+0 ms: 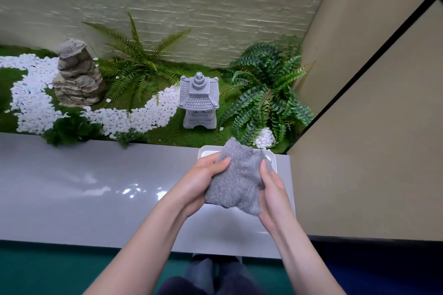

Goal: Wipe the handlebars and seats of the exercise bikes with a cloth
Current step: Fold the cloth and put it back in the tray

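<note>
Head view, only one we have.

Cloth (236,179) sits at 6 o'clock in frame, bunched and lifted off the ledge (96,187), held between both hands above a white tray (205,151). Only the tray's rim shows, at the cloth's 11 and 2 o'clock.

Left hand (199,179) grips the cloth's 9 o'clock edge: thumb pressed on top, fingers curled underneath and mostly hidden. Right hand (272,191) grips the 3 o'clock edge the same way: thumb on top, other fingers behind the fabric, so I can't tell how they lie.

No bikes in frame, so my read is that wiping hasn't begun and this is cloth prep.

Risks from here:
- The cloth is a loose wad with a corner hanging at 5 o'clock. Used like that it would make patchy contact on handlebars and seats; it needs folding flat.
- Can't tell if it's wet. If it is, squeezing wide of the tray would drip onto the glossy ledge or the floor at 6 o'clock.
- The tray is near the ledge's right end, so a wrist bump could push it off.
- A fumble toward 12 o'clock would land the cloth in the garden bed by the lantern (199,100) and fern (266,88), where it would pick up grit and then scratch or smear the bikes.
</note>
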Tool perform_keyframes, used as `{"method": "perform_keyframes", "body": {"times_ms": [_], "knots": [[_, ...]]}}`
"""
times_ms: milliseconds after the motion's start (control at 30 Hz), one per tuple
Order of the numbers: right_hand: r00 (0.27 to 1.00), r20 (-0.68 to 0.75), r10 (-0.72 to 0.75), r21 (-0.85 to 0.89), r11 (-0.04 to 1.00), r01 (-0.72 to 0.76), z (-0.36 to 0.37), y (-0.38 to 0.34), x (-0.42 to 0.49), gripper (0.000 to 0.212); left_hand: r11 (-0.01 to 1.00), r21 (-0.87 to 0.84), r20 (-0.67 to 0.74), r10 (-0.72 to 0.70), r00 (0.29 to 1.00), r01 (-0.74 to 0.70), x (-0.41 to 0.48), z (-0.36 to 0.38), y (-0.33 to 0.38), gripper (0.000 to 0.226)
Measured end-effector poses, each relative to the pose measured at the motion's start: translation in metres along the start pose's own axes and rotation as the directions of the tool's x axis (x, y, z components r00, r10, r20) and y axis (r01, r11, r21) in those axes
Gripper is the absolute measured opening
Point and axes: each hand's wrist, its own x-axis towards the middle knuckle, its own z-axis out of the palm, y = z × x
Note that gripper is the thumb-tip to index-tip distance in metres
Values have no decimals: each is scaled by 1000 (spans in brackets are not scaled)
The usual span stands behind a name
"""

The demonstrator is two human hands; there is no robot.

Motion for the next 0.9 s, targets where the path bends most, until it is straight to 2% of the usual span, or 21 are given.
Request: {"method": "perform_keyframes", "body": {"times_ms": [100, 200, 267, 333, 400, 500, 633, 767, 900], "knots": [[992, -101, -74, -115, 991, 62, -2, -1, 11, 34, 998, -42, -9, 43, 999, -44, 11, 1, -11, 25], [981, -171, -94, -187, 981, 61, -6, 2, 24, 32, 992, -84, -49, 95, 994, -99, 22, 3, -24, 20], [975, -204, -92, -226, 973, 45, -13, 6, 33, 32, 990, 16, -200, 142, 969, -142, 33, 1, -36, 16], [973, -222, -63, -252, 968, 5, -23, 13, 41, 32, 973, 189, -371, 193, 908, -130, 47, -4, -53, 20], [977, -211, -14, -271, 962, -44, -35, 21, 50, 31, 948, 304, -460, 236, 856, -97, 62, -12, -71, 20], [988, -149, 48, -306, 947, -92, -54, 36, 66, 25, 917, 392, -492, 280, 824, -77, 88, -24, -97, 15], [983, -185, -15, -421, 905, -66, -73, 57, 106, 14, 909, 408, -491, 297, 819, -85, 133, -40, -124, 13], [982, -177, -60, -626, 777, -65, -95, 81, 159, 13, 876, 480, -502, 320, 804, -50, 184, -61, -149, 14], [986, -151, -64, -746, 662, -71, -121, 111, 210, 12, 844, 535, -509, 286, 812, 38, 233, -93, -181, 13]]}}
